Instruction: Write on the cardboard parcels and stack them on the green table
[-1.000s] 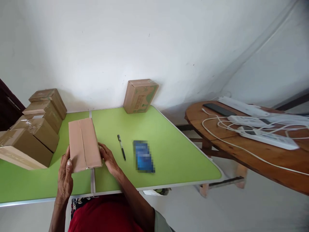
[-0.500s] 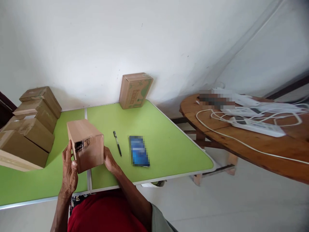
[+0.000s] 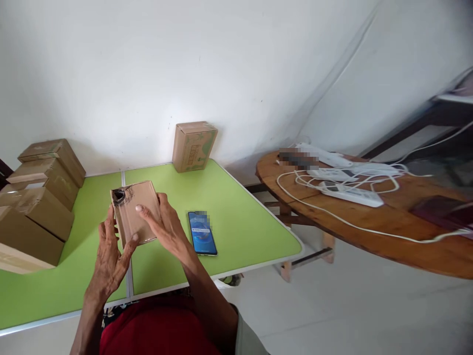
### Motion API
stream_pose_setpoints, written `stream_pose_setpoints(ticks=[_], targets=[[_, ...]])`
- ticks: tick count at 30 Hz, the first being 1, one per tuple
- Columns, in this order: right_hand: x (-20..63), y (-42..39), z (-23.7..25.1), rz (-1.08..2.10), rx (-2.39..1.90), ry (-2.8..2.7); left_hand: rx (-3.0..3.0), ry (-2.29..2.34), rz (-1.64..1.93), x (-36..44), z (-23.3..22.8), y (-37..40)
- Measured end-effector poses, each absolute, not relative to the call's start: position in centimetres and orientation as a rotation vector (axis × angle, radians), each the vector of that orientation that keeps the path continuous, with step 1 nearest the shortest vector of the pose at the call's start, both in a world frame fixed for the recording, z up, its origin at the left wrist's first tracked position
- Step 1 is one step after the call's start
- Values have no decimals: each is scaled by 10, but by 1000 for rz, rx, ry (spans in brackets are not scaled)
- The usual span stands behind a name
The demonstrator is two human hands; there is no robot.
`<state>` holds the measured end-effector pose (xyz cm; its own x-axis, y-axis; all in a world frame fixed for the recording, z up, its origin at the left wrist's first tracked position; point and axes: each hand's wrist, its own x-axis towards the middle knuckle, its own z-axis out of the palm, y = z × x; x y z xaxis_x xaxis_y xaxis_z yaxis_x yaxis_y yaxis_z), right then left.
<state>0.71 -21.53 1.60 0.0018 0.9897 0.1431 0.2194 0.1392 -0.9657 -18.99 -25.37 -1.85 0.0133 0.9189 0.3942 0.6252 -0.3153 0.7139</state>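
A small brown cardboard box point(image 3: 135, 209) is held between my two hands above the green table. Its taped face is turned up toward me, with a dark, torn-looking patch at the upper left corner. My left hand point(image 3: 113, 259) grips the left side, thumb on the lower edge of that face. On the right side, my right hand point(image 3: 164, 224) wraps round the box with its thumb lying on the face. To the right of my right hand lies a smartphone point(image 3: 202, 234) with a lit blue screen. The pen seen earlier is hidden from view.
Several cardboard boxes point(image 3: 55, 190) stand in a row at the table's left. Another box with green print point(image 3: 194, 148) stands upright against the wall. A round wooden table point(image 3: 266, 172) at the right bears white power strips point(image 3: 351, 195) and tangled cables. The green table point(image 3: 251, 231) has a pale edge.
The box has been tilted so its taped face points up more. My right hand has come higher, its thumb now on that face, and the pen is covered. The view has shifted right.
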Motion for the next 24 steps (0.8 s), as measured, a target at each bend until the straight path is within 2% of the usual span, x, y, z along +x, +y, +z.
stream_pose_setpoints(ticks=[3, 8, 15, 21, 24], targets=[[15, -208, 23, 863, -1421, -1441, 1944, 1580, 1171, -182, -18, -249], [27, -205, 27, 689, -1642, -1479, 2175, 1387, 1335, -174, -18, -248], [42, -226, 33, 746, -1708, -1370, 2254, 1139, 1380, -153, -10, -254], [44, -237, 34, 707, -1767, -1305, 2262, 1095, 1463, -139, -10, -253], [37, -239, 37, 675, -1819, -1328, 2122, 1232, 1584, -131, -4, -244]])
